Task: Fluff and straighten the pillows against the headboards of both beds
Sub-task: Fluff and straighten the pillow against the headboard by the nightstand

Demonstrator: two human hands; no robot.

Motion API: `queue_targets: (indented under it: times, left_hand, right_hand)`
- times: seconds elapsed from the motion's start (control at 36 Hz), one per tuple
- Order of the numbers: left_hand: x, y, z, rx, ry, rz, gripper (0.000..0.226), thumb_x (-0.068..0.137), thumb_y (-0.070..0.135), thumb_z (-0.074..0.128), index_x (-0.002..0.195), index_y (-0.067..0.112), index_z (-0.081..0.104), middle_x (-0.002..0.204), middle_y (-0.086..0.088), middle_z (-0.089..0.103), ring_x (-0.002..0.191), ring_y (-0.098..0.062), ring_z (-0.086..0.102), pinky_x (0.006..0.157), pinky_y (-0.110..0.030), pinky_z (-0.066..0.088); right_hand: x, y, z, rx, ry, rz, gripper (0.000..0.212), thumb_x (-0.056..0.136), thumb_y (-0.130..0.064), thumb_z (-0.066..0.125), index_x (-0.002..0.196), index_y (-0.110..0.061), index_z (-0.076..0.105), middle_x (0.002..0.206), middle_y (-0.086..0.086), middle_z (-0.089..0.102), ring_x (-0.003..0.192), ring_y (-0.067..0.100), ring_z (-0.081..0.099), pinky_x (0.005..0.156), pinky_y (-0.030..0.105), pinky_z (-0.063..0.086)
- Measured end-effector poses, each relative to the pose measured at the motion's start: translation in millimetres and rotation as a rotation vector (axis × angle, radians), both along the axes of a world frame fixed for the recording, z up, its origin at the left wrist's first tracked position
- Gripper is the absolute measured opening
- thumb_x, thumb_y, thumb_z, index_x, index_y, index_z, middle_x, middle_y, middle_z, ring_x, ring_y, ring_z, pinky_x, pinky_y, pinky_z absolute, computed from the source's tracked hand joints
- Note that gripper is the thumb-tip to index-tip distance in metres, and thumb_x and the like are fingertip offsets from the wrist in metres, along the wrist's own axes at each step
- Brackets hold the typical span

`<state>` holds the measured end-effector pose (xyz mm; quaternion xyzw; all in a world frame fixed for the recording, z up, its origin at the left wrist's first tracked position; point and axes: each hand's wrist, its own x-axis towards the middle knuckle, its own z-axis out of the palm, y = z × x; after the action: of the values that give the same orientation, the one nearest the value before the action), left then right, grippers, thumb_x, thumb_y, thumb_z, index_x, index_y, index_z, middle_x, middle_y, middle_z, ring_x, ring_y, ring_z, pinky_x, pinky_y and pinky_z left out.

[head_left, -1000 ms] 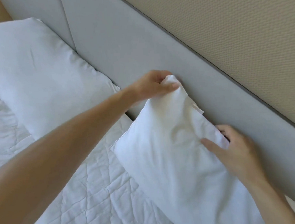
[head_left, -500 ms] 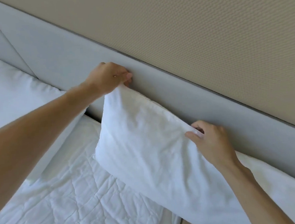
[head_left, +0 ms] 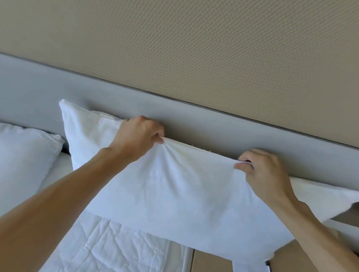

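A white pillow (head_left: 175, 200) leans against the grey padded headboard (head_left: 217, 130), stretching from upper left to lower right. My left hand (head_left: 138, 137) pinches its top edge near the middle, bunching the cloth. My right hand (head_left: 260, 170) grips the same top edge further right. The fabric is pulled taut between both hands. The pillow's right end hangs out past the mattress edge. A second white pillow (head_left: 13, 166) lies to the left, also against the headboard, untouched.
A white quilted bed cover (head_left: 94, 260) lies below the pillows. A tan surface (head_left: 210, 270) shows beside the bed at the bottom right. Above the headboard runs a beige textured wall (head_left: 209, 37).
My left hand has slid from the pillow's left corner to the middle of its top edge. My right hand now pinches the edge. The view has turned right and up.
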<state>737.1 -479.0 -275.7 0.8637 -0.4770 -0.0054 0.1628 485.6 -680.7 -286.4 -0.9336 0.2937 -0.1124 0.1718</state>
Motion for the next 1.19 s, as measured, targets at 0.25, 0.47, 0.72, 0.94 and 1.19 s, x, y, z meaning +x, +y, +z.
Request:
queue_targets:
  times: [0.25, 0.47, 0.72, 0.94, 1.19]
  left_hand:
    - [-53, -41, 4, 0.371, 0.102, -0.170, 0.029, 0.087, 0.050, 0.064, 0.108, 0.030, 0.066, 0.105, 0.008, 0.063, 0.098, -0.020, 0.063, 0.081, -0.036, 0.052]
    - [-109, -102, -13, 0.246, 0.000, -0.158, 0.007, 0.090, 0.027, 0.060, 0.091, 0.025, 0.067, 0.102, 0.010, 0.071, 0.099, -0.024, 0.064, 0.069, -0.029, 0.033]
    - [-110, -82, -12, 0.019, -0.052, 0.058, 0.011, 0.085, 0.014, 0.069, 0.077, 0.021, 0.065, 0.070, 0.014, 0.056, 0.078, -0.028, 0.064, 0.054, -0.025, 0.028]
    - [-159, -126, -9, 0.212, 0.103, -0.204, 0.028, 0.085, 0.052, 0.066, 0.104, 0.032, 0.065, 0.104, 0.014, 0.064, 0.099, -0.020, 0.064, 0.074, -0.034, 0.048]
    - [-170, -137, -9, 0.089, 0.047, 0.007, 0.015, 0.083, 0.031, 0.075, 0.075, 0.023, 0.065, 0.071, 0.009, 0.060, 0.076, -0.030, 0.061, 0.063, -0.032, 0.040]
  right_hand:
    - [-52, -26, -2, 0.071, 0.069, -0.018, 0.022, 0.082, -0.035, 0.077, 0.096, -0.020, 0.069, 0.093, -0.011, 0.061, 0.091, 0.013, 0.059, 0.081, 0.034, 0.049]
    - [-122, -68, -21, -0.035, 0.120, -0.158, 0.005, 0.087, -0.020, 0.072, 0.087, -0.015, 0.072, 0.083, 0.000, 0.067, 0.083, 0.029, 0.064, 0.067, 0.036, 0.044]
    - [-122, -69, -15, -0.096, -0.134, -0.177, 0.009, 0.085, -0.023, 0.075, 0.080, -0.017, 0.072, 0.078, -0.004, 0.066, 0.075, 0.020, 0.059, 0.064, 0.027, 0.038]
    - [-179, -110, -15, -0.056, 0.021, -0.238, 0.009, 0.084, -0.022, 0.076, 0.084, -0.013, 0.072, 0.084, -0.001, 0.069, 0.083, 0.026, 0.066, 0.073, 0.037, 0.046]
    - [-203, -108, -23, 0.048, -0.343, -0.307, 0.005, 0.087, -0.023, 0.071, 0.082, -0.022, 0.069, 0.081, -0.014, 0.061, 0.079, 0.007, 0.054, 0.069, 0.025, 0.041]
